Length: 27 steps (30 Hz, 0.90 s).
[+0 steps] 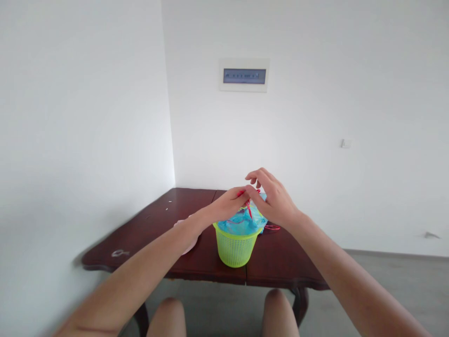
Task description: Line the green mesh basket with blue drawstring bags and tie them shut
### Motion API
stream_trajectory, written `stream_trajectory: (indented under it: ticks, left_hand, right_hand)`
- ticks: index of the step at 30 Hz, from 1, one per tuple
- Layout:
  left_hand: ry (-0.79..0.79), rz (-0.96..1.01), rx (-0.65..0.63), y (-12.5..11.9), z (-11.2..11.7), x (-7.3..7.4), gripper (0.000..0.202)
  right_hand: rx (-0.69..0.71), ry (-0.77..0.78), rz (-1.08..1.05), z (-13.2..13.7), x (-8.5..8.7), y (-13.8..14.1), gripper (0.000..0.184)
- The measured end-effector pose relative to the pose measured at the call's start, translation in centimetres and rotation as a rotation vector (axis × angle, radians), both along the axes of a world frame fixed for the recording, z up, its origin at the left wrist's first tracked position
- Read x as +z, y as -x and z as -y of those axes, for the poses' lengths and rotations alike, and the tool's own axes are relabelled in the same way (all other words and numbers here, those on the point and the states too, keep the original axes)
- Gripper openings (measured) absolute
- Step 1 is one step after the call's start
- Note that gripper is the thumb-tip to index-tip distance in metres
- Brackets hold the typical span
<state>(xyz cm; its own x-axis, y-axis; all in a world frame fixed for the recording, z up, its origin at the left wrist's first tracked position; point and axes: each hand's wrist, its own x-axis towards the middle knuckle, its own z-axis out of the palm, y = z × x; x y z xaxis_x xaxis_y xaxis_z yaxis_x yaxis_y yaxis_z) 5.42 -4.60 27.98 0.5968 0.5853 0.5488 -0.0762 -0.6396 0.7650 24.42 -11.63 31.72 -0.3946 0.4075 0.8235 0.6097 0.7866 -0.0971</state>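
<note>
A light green mesh basket (235, 250) stands on the table, with a thin blue plastic bag (242, 225) lining it and lying over its rim. Above the basket's mouth, my left hand (229, 202) is closed on the bag's red drawstring (249, 209), and one end dangles below the fingers. My right hand (273, 195) meets it there, its thumb touching the left fingertips. The right fingers are apart and slightly bent, with nothing visible in them. Both hands partly hide the top of the bag.
The dark red wooden table (147, 234) has a seam down its middle. A pale round item (191, 245) sits left of the basket, mostly behind my left forearm. Red string (271, 227) lies at the basket's right. White walls stand behind and to the left.
</note>
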Motion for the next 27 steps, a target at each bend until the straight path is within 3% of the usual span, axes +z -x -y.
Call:
stream_trajectory:
  ticks: [3, 5, 7, 10, 14, 16, 19, 22, 25, 27]
  left_hand:
    - [0.139, 0.002, -0.073, 0.8, -0.5, -0.4, 0.064]
    - [0.199, -0.028, -0.084, 1.3, -0.7, -0.6, 0.069]
    - [0.287, -0.019, -0.047, 1.8, -1.0, -0.8, 0.067]
    - [0.415, 0.096, 0.016, 2.1, -1.3, -1.0, 0.057]
    - [0.491, 0.182, -0.03, 2.5, -0.9, -0.7, 0.056]
    - [0.367, 0.145, -0.026, 3.0, 0.3, -0.3, 0.059]
    - [-0.154, -0.128, 0.102, 3.8, 2.6, 0.8, 0.05]
    - [-0.644, -0.417, 0.255, 4.1, 4.3, 1.6, 0.024]
    - [-0.775, -0.376, 0.33, 3.5, 4.4, 1.6, 0.03]
    - [-0.764, -0.299, 0.278, 2.9, 4.1, 1.2, 0.04]
  right_hand:
    - [-0.022, 0.139, -0.08, -1.3, -1.9, -0.9, 0.019]
    - [-0.054, 0.17, -0.043, -1.8, -3.1, -1.2, 0.041]
    - [-0.067, 0.13, -0.042, -1.8, -4.1, -1.0, 0.05]
    - [-0.013, 0.111, -0.097, -1.1, -5.9, 0.0, 0.047]
    - [0.018, 0.175, -0.046, -0.7, -8.5, 1.0, 0.042]
    - [0.021, 0.146, -0.041, -0.8, -9.3, 0.8, 0.036]
    - [0.103, 0.091, -0.272, -1.1, -9.3, -0.1, 0.026]
    - [0.285, 0.299, -0.523, -1.6, -9.0, -0.2, 0.041]
    - [0.504, 0.643, -0.648, -2.5, -9.1, 0.7, 0.049]
    - [0.621, 0.792, -0.713, -3.0, -9.4, 1.5, 0.049]
